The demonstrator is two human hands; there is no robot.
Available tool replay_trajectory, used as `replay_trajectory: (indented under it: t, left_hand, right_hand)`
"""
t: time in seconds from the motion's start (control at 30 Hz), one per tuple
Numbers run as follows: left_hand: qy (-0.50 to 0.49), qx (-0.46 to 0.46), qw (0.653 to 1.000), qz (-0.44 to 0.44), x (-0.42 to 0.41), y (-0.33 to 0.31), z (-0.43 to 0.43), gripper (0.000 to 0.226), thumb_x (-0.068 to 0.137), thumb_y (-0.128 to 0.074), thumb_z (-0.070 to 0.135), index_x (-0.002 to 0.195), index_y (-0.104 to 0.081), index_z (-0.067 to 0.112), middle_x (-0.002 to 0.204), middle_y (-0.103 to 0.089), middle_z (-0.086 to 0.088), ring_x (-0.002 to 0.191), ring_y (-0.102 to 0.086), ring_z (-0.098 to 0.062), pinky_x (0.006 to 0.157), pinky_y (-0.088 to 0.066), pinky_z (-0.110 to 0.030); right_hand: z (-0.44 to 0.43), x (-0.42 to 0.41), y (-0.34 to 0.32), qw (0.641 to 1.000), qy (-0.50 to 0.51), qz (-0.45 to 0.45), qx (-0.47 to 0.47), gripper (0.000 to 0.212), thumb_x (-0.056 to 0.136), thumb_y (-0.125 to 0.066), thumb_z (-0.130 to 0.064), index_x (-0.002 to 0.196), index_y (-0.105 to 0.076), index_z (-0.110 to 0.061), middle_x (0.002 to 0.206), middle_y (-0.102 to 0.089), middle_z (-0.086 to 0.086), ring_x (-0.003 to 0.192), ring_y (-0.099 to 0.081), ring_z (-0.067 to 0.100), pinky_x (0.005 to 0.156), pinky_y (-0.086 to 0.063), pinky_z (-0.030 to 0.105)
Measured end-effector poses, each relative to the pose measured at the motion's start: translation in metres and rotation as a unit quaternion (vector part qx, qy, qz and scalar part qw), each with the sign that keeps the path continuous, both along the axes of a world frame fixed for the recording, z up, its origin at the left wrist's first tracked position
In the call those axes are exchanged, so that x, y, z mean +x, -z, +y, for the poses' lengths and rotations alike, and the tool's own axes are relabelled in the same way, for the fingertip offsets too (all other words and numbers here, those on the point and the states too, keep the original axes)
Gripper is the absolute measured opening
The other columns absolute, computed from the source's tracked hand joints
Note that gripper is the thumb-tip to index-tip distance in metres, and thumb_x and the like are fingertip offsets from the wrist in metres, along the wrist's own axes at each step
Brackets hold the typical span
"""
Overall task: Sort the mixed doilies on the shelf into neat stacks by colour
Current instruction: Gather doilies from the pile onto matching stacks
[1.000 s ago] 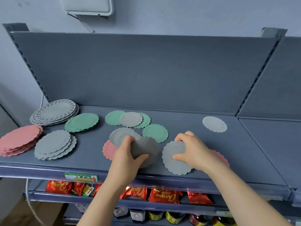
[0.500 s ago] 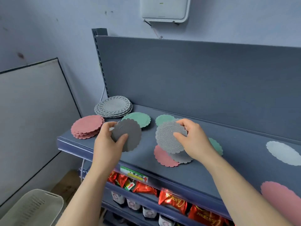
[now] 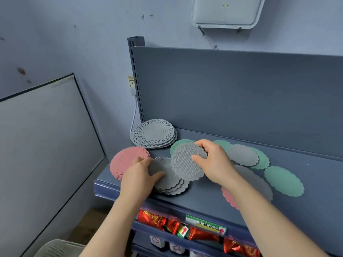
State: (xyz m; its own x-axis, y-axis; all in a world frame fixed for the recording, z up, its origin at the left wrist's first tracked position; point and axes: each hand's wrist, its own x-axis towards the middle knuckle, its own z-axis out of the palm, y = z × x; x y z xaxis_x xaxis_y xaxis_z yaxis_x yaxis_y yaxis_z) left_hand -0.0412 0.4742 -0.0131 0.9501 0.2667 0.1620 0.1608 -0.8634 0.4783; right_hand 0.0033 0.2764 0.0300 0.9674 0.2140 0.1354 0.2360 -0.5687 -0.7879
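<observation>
My left hand point(image 3: 139, 175) presses a grey doily down onto the small grey stack point(image 3: 171, 183) near the shelf's front left. My right hand point(image 3: 213, 161) pinches another grey doily point(image 3: 185, 164) by its edge, tilted just above that stack. A pink stack point(image 3: 123, 160) lies left of my left hand. Behind it sits a lacy grey stack point(image 3: 154, 133). A green doily point(image 3: 178, 144) peeks out behind the held one. To the right lie a grey doily point(image 3: 243, 154) over green ones, a single green doily point(image 3: 284, 180), and a grey one point(image 3: 258, 179) over a pink one point(image 3: 229, 198), partly hidden by my right arm.
The blue shelf point(image 3: 204, 201) has a tall back panel point(image 3: 241, 93) and a raised front lip. Red snack packets point(image 3: 154, 218) fill the shelf below. A white board point(image 3: 42, 138) leans at the left. A pale basket point(image 3: 55, 248) sits on the floor.
The view swung left. My left hand carried its grey doily down onto the small grey stack. My right hand brought its grey doily leftward over the same stack.
</observation>
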Motion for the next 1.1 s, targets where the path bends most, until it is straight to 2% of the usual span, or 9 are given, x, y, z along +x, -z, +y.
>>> replay_trajectory:
  t: [0.1,0.17,0.27,0.37,0.53,0.63,0.87,1.03,1.1]
  left_hand:
    - [0.039,-0.056,0.997,-0.024,0.005,0.004,0.015,0.040,0.088,-0.060,0.038,0.119,-0.059,0.013,0.100,-0.061,-0.004,0.087,-0.058,-0.023,0.072,-0.043,-0.029]
    - [0.059,-0.087,0.993,-0.045,0.007,0.005,0.020,0.028,0.094,-0.053,0.027,0.115,-0.061,0.012,0.092,-0.066,-0.005,0.080,-0.059,-0.022,0.070,-0.041,-0.027]
    - [0.074,-0.110,0.990,-0.049,0.007,0.005,0.027,0.023,0.096,-0.048,0.024,0.111,-0.063,0.016,0.075,-0.062,0.000,0.067,-0.057,-0.018,0.064,-0.041,-0.026]
    - [0.101,-0.097,0.989,-0.057,0.006,0.006,0.030,0.020,0.094,-0.053,0.028,0.106,-0.063,0.016,0.081,-0.066,0.004,0.070,-0.060,-0.014,0.066,-0.045,-0.027]
    - [0.129,-0.053,0.986,-0.090,0.006,0.009,0.027,0.024,0.090,-0.058,0.028,0.109,-0.066,0.015,0.099,-0.063,0.002,0.075,-0.057,-0.013,0.070,-0.044,-0.022]
    - [0.136,-0.023,0.986,-0.092,0.007,0.007,0.022,0.026,0.091,-0.057,0.031,0.110,-0.066,0.016,0.101,-0.062,0.001,0.080,-0.061,-0.018,0.072,-0.051,-0.031]
    - [0.185,0.005,0.975,-0.126,0.026,-0.007,-0.023,0.024,0.091,-0.055,0.030,0.107,-0.068,0.016,0.101,-0.064,-0.001,0.090,-0.061,-0.023,0.076,-0.049,-0.032]
    - [0.246,-0.014,0.965,-0.094,0.047,-0.009,-0.097,0.020,0.089,-0.056,0.028,0.100,-0.068,0.016,0.096,-0.062,-0.002,0.090,-0.059,-0.024,0.075,-0.047,-0.033]
    - [0.255,-0.012,0.964,-0.077,0.060,-0.009,-0.126,0.023,0.090,-0.055,0.029,0.105,-0.066,0.015,0.099,-0.062,-0.003,0.093,-0.058,-0.024,0.075,-0.048,-0.032]
  right_hand:
    - [0.017,0.000,0.006,1.000,0.007,0.011,-0.016,0.020,0.087,-0.061,-0.010,0.103,-0.061,-0.021,0.093,-0.062,-0.014,0.084,-0.058,0.009,0.072,-0.041,0.020]
    - [0.024,0.001,0.011,0.999,0.004,0.027,-0.023,0.024,0.087,-0.062,-0.012,0.107,-0.060,-0.024,0.096,-0.059,-0.019,0.090,-0.055,0.004,0.079,-0.038,0.018]
    - [0.039,0.002,0.019,0.998,0.006,0.039,-0.057,0.038,0.088,-0.062,-0.014,0.124,-0.056,-0.022,0.122,-0.058,-0.009,0.111,-0.050,0.005,0.090,-0.034,0.016]
    - [0.047,0.000,0.025,0.990,0.006,0.025,-0.142,0.044,0.089,-0.061,-0.017,0.132,-0.051,-0.021,0.134,-0.055,-0.003,0.123,-0.050,0.013,0.095,-0.038,0.022]
    - [0.049,-0.002,0.032,0.962,0.011,-0.024,-0.271,0.053,0.089,-0.060,-0.033,0.138,-0.044,-0.023,0.132,-0.050,-0.001,0.122,-0.045,0.020,0.100,-0.040,0.033]
    - [0.043,-0.003,0.033,0.959,0.013,-0.049,-0.278,0.052,0.090,-0.059,-0.036,0.138,-0.044,-0.023,0.132,-0.048,-0.001,0.124,-0.041,0.020,0.102,-0.039,0.032]
    - [-0.024,-0.008,0.033,0.966,0.085,-0.035,-0.243,0.040,0.095,-0.051,-0.029,0.134,-0.050,-0.021,0.133,-0.051,-0.005,0.122,-0.045,0.016,0.096,-0.040,0.030]
    - [-0.104,-0.004,0.031,0.957,0.155,-0.004,-0.245,0.036,0.093,-0.054,-0.024,0.129,-0.056,-0.018,0.130,-0.055,-0.001,0.119,-0.051,0.018,0.095,-0.041,0.030]
    - [-0.132,-0.001,0.030,0.952,0.173,0.012,-0.253,0.037,0.093,-0.053,-0.024,0.129,-0.055,-0.018,0.129,-0.055,-0.001,0.117,-0.053,0.019,0.092,-0.041,0.031]
